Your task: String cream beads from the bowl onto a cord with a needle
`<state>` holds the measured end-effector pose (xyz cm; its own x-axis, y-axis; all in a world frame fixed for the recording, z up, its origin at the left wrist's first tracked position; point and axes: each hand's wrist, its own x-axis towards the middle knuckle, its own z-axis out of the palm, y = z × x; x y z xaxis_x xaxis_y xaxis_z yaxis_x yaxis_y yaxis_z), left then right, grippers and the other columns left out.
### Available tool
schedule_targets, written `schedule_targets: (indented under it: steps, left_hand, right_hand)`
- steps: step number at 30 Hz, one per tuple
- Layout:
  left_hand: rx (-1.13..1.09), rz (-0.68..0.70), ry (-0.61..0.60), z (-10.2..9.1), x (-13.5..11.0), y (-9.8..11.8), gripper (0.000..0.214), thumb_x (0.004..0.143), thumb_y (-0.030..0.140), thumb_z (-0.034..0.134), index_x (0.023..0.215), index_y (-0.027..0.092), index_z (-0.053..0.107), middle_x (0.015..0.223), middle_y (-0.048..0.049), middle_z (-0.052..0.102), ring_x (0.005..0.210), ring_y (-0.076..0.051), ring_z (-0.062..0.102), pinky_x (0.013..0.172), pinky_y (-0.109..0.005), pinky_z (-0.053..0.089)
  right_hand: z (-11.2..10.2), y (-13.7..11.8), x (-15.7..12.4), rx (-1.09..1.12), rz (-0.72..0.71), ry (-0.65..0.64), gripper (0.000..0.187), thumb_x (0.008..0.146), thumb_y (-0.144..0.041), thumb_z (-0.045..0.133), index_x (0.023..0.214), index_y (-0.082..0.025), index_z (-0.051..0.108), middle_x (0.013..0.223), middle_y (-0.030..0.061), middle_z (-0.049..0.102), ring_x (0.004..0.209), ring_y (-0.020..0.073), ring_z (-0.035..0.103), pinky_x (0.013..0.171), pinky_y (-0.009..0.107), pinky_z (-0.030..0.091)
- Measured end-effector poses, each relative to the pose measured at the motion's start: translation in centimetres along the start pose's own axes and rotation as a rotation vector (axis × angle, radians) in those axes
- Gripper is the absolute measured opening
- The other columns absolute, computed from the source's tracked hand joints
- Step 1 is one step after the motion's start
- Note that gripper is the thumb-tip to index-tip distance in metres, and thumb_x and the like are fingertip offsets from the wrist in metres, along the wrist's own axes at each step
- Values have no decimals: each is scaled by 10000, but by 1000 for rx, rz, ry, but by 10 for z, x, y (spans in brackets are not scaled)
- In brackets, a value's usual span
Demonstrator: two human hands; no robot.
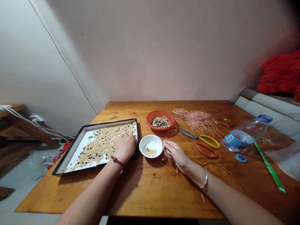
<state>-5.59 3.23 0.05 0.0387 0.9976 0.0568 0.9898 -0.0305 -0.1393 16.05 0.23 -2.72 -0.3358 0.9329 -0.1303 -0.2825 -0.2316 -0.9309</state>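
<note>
Both grips flank the bowl [152,139]: left grip [125,147] unclenched on tray beads [103,143], right grip [174,153] pinching thread [166,139].

Your table [145,187] is varnished wood, semi-gloss, scuffed and stained in spots. The tray [70,150] has a smooth dark rim and a matt white floor, and the beads [103,143] under your left hand [125,147] are matt, mostly tan. The bowl [153,140] is glossy white, ceramic or plastic I can't tell; basket [147,118] is red plastic mesh, cord [199,120] is pink fibrous string, and the strand [176,167] pinched in your right hand [174,153] looks like the same pale fibre. Scissors [196,137]: dull metal blades, glossy yellow and orange plastic handles; bottle [243,134] is clear glossy plastic, bangle [205,178] is polished metal.
</note>
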Motion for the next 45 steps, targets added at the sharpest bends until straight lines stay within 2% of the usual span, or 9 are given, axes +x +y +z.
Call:
schedule_targets:
  steps: [5, 18, 25, 38, 45]
  left_hand:
    - [-70, 12, -15, -5, 4, -4, 314, 933, 254, 328, 974, 120, 609, 929, -154, 634, 814, -260, 642, 684, -334, 468]
    - [-89, 72, 54, 6, 9, -5, 292, 916, 188, 343, 911, 128, 629, 914, -157, 622, 871, -277, 612, 682, -344, 456]
    - [-91, 67, 75, 9, 11, -6, 295, 943, 244, 340, 945, 131, 613, 918, -142, 633, 903, -271, 613, 692, -328, 454]
    - [-107, 52, 96, 16, 17, -10, 298, 928, 295, 393, 838, 168, 647, 880, -105, 653, 845, -271, 632, 625, -313, 432]
    - [-135, 74, 106, 18, 18, -10, 260, 933, 251, 380, 876, 152, 613, 910, -110, 657, 856, -257, 630, 638, -311, 424]
  right_hand:
    - [1, 1, 0, 0, 3, -7, 418, 760, -581, 592, 720, -187, 458, 410, -146, 196, 367, 35, 94, 387, 208, 50]
    - [2, -1, -2, 17, 10, -53, 419, 767, -584, 589, 721, -190, 454, 404, -142, 201, 364, 35, 93, 393, 217, 45]
    - [2, 0, -3, 22, 27, -67, 420, 767, -580, 592, 719, -186, 456, 412, -139, 205, 368, 34, 104, 396, 216, 44]
    - [2, 0, -3, 13, 37, -54, 438, 752, -599, 599, 710, -186, 457, 411, -135, 208, 367, 30, 106, 393, 211, 45]
    - [2, 1, -2, 4, 35, -57, 418, 766, -580, 588, 710, -187, 455, 414, -135, 203, 370, 32, 104, 392, 212, 43]
